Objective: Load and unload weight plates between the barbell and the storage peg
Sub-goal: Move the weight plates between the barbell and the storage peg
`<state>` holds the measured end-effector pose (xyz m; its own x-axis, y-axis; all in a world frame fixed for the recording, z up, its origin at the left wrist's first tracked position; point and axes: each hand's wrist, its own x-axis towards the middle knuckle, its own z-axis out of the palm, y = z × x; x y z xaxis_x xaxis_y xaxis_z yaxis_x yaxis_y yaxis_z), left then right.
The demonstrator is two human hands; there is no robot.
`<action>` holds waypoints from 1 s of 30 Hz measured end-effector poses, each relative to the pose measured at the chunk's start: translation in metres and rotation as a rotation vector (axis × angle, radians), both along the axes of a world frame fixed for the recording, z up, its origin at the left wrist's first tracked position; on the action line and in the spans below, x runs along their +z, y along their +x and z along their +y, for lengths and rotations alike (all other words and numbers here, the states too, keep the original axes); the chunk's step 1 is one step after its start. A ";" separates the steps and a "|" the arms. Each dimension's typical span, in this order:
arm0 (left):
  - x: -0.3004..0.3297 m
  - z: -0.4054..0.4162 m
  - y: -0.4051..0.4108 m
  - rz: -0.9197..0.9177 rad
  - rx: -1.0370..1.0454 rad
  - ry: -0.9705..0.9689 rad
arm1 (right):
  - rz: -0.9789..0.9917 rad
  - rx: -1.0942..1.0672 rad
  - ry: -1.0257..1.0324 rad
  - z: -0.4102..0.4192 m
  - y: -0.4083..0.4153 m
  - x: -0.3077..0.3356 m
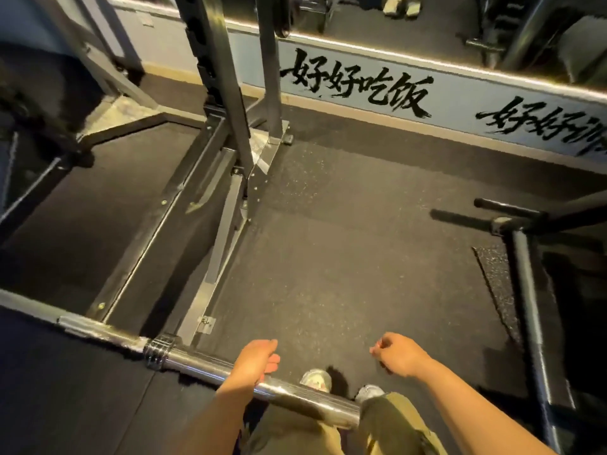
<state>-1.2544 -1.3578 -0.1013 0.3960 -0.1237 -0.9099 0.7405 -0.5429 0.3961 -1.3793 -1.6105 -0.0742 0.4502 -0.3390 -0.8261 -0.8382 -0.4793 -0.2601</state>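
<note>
With the left hand (pixel 256 357) and right hand (pixel 399 354) hanging loosely curled and empty over the bare barbell sleeve (pixel 295 394), no plates are showing, risking shins knocking the jutting bar.

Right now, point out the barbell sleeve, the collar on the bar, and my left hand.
barbell sleeve (pixel 295 394): head view, on the bare chrome between hand and leg.
collar (pixel 160 351): head view, on its ridged rings.
left hand (pixel 256 357): head view, on the back of the hand.
</note>
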 end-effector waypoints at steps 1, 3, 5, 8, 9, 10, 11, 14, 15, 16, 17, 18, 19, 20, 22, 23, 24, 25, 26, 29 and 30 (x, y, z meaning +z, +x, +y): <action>0.002 -0.001 0.001 -0.017 0.045 -0.013 | 0.000 0.064 0.019 -0.001 0.012 -0.003; 0.007 -0.004 0.005 -0.047 0.197 -0.044 | 0.001 0.224 0.057 0.000 0.040 -0.010; 0.012 -0.009 0.008 -0.081 0.394 -0.074 | -0.005 0.328 0.109 0.004 0.059 -0.018; 0.039 -0.023 0.004 -0.061 0.652 -0.020 | 0.061 0.640 0.164 0.001 0.088 -0.029; 0.050 -0.029 -0.004 -0.082 0.671 0.016 | 0.079 0.722 0.165 -0.001 0.096 -0.031; 0.057 -0.036 -0.018 -0.145 0.701 0.053 | 0.093 0.796 0.164 -0.002 0.106 -0.031; 0.063 -0.045 -0.033 -0.210 0.731 0.065 | 0.097 0.856 0.160 -0.005 0.115 -0.029; 0.082 -0.079 -0.060 -0.262 0.791 0.053 | 0.066 0.888 0.186 -0.020 0.132 -0.026; 0.082 -0.091 -0.064 -0.257 0.817 0.052 | 0.049 0.836 0.217 -0.028 0.136 -0.025; 0.086 -0.103 -0.066 -0.250 0.834 0.047 | 0.038 0.805 0.250 -0.037 0.139 -0.024; 0.088 -0.113 -0.071 -0.243 0.829 0.045 | 0.047 0.790 0.270 -0.046 0.141 -0.022; 0.092 -0.121 -0.074 -0.247 0.821 0.032 | 0.051 0.811 0.261 -0.054 0.143 -0.022; 0.094 -0.127 -0.080 -0.267 0.821 0.020 | 0.057 0.849 0.242 -0.062 0.144 -0.022; 0.098 -0.131 -0.084 -0.278 0.818 0.004 | 0.080 0.893 0.226 -0.067 0.145 -0.024; 0.105 -0.135 -0.086 -0.320 0.842 -0.018 | 0.129 1.024 0.177 -0.076 0.146 -0.022; 0.106 -0.138 -0.085 -0.339 0.857 -0.026 | 0.119 1.084 0.166 -0.080 0.148 -0.020; 0.105 -0.140 -0.082 -0.361 0.876 -0.015 | 0.088 1.134 0.172 -0.083 0.150 -0.016; 0.100 -0.143 -0.079 -0.365 0.899 0.010 | 0.056 1.163 0.188 -0.086 0.153 -0.014; 0.095 -0.147 -0.075 -0.368 0.929 0.027 | 0.023 1.196 0.191 -0.088 0.157 -0.009; 0.090 -0.168 -0.051 -0.360 0.918 0.021 | -0.054 1.179 0.188 -0.105 0.185 -0.001; 0.090 -0.178 -0.039 -0.364 0.907 -0.016 | -0.074 1.125 0.192 -0.114 0.198 0.000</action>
<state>-1.2938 -1.5360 -0.0113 0.6029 0.3555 -0.7143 0.7056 0.1803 0.6853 -1.1816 -1.7249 -0.0740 0.4684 0.4159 -0.7795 0.0612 -0.8954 -0.4410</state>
